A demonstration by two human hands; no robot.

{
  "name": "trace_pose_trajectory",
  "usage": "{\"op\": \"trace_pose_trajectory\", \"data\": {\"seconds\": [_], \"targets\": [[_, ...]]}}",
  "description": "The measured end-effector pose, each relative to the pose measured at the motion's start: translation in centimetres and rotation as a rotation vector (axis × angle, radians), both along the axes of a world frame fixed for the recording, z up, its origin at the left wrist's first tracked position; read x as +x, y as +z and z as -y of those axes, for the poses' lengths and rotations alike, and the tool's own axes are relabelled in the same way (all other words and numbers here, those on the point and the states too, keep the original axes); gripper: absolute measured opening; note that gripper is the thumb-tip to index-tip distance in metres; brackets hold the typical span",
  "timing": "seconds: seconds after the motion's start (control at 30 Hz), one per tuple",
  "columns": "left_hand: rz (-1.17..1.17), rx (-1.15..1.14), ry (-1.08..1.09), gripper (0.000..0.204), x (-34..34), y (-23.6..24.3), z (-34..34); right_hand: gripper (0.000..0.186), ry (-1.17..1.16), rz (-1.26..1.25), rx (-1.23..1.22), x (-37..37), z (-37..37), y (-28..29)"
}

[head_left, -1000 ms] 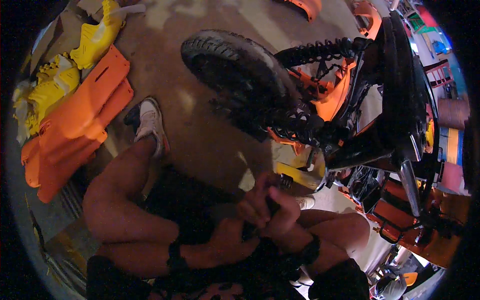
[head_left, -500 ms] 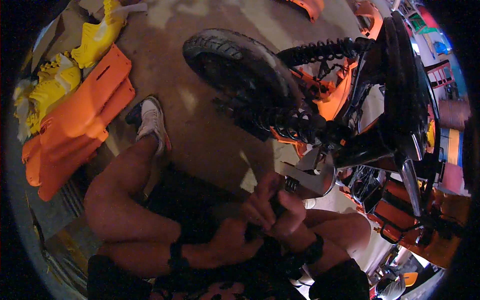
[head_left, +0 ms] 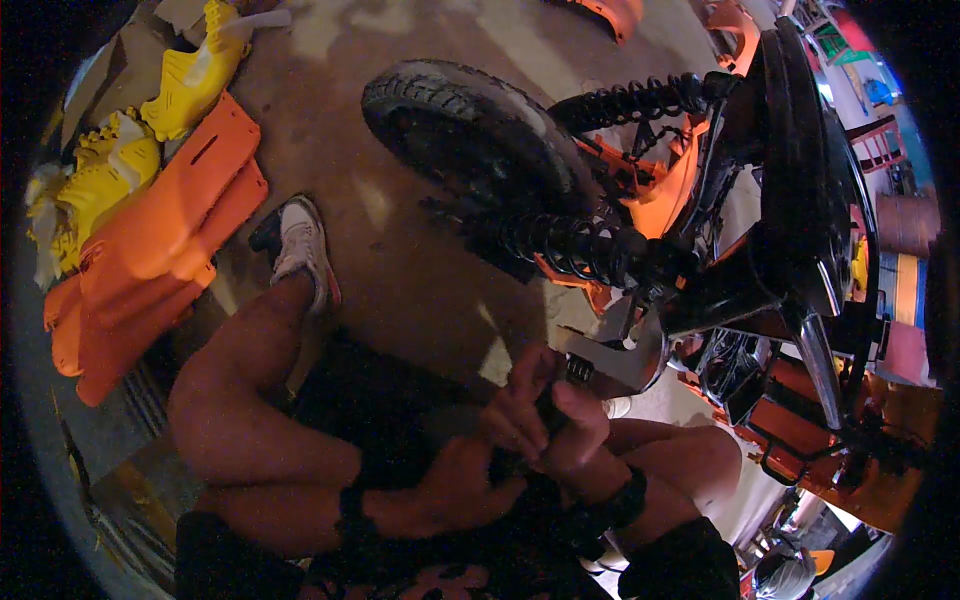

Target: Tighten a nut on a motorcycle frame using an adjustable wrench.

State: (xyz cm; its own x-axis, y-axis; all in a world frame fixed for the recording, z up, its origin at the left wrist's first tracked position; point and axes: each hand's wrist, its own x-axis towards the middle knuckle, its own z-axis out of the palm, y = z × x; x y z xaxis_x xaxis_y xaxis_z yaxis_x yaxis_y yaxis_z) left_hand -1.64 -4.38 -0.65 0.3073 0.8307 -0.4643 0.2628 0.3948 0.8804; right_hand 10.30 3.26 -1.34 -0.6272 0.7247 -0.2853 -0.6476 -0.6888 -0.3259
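While hands (head_left: 570,440) stay close | wrench head (head_left: 612,364) looks grey, earlier yellow

We see an adjustable wrench (head_left: 612,365) with a broad grey metal head and a dark ribbed adjusting screw (head_left: 578,370). It slants up and rightward from our right hand (head_left: 572,442), its shadowed handle largely hidden there.

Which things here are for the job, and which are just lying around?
Probably for the job:
adjustable wrench, held in the right hand
black wheel and coil springs, ahead of the wrench

Seemingly just lying about:
orange panels, on the left
yellow parts, beside those panels
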Motion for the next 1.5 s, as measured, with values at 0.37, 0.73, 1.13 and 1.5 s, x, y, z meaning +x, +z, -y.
{"op": "trace_pose_trajectory", "data": {"seconds": [0.37, 0.73, 1.13, 1.5], "targets": [[-0.010, 0.049, 0.012, 0.031, 0.2, 0.5, -0.4, 0.030, -0.012, -0.020, -0.035, 0.1, 0.0, 0.1], [0.098, 0.104, 0.100, 0.030, 0.2, 0.6, -0.8, 0.030, 0.007, 0.034, -0.067, 0.2, -0.2, 0.6], [0.050, 0.156, 0.049, 0.032, 0.2, 0.1, -0.2, 0.017, -0.072, -0.042, -0.226, 0.3, 0.5, 0.7], [0.022, 0.135, 0.039, 0.031, 0.1, -0.6, 0.6, 0.016, -0.040, -0.065, -0.189, 0.0, 0.2, 0.1]]}}
